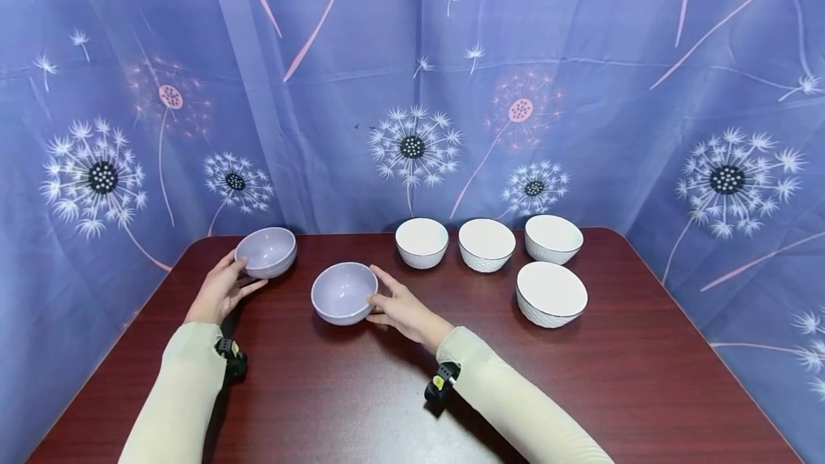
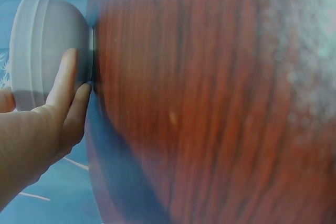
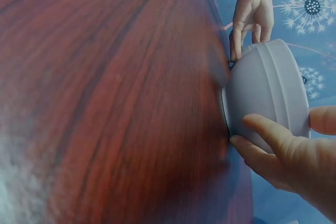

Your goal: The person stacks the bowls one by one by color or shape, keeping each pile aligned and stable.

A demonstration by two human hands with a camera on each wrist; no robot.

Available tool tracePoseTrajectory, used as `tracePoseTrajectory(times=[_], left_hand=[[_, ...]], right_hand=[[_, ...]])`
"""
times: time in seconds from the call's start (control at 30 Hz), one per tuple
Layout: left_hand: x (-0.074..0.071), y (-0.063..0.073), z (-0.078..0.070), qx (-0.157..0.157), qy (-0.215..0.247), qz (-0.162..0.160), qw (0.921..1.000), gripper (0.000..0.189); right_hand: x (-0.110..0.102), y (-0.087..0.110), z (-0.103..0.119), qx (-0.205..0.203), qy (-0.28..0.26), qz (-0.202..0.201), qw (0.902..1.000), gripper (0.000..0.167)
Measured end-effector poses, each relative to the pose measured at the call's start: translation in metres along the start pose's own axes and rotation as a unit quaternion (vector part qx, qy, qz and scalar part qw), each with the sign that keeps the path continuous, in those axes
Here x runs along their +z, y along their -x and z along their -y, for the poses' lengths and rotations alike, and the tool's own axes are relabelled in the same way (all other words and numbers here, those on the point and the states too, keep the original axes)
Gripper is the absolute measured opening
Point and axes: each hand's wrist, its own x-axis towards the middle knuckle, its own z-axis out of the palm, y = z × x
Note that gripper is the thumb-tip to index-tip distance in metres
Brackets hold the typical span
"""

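At the table's back left sits a lavender bowl (image 1: 266,250), upright. My left hand (image 1: 218,291) grips its near left side, thumb at the rim and fingers spread along the outer wall; the left wrist view shows those fingers (image 2: 64,80) low on the bowl near its foot. A second lavender bowl (image 1: 344,293) stands to the right and nearer to me. My right hand (image 1: 404,308) pinches its right side between thumb and fingers. In the right wrist view, fingertips lie under the curve of this bowl (image 3: 262,87), close to the tabletop.
Several white bowls with textured outsides stand at the right: one white bowl (image 1: 422,240) at the back middle, another (image 1: 487,242) beside it, more toward the right edge. The dark red wooden table (image 1: 309,392) backs onto a blue dandelion-print curtain (image 1: 348,127).
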Motion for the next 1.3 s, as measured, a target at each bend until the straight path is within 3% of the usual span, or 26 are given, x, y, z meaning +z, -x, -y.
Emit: tracePoseTrajectory(times=[0.7, 1.03, 1.3], left_hand=[[0.000, 0.004, -0.002, -0.007, 0.020, -0.011, 0.9997, 0.061], [-0.001, 0.008, -0.009, 0.003, 0.036, 0.001, 0.9993, 0.063], [0.001, 0.021, -0.012, 0.016, 0.049, 0.018, 0.9985, 0.064]], right_hand=[[-0.009, -0.001, -0.001, 0.004, 0.012, 0.045, 0.9989, 0.084], [-0.009, 0.000, 0.002, 0.018, -0.009, 0.019, 0.9996, 0.084], [-0.008, 0.002, 0.001, 0.020, -0.007, 0.014, 0.9997, 0.084]])
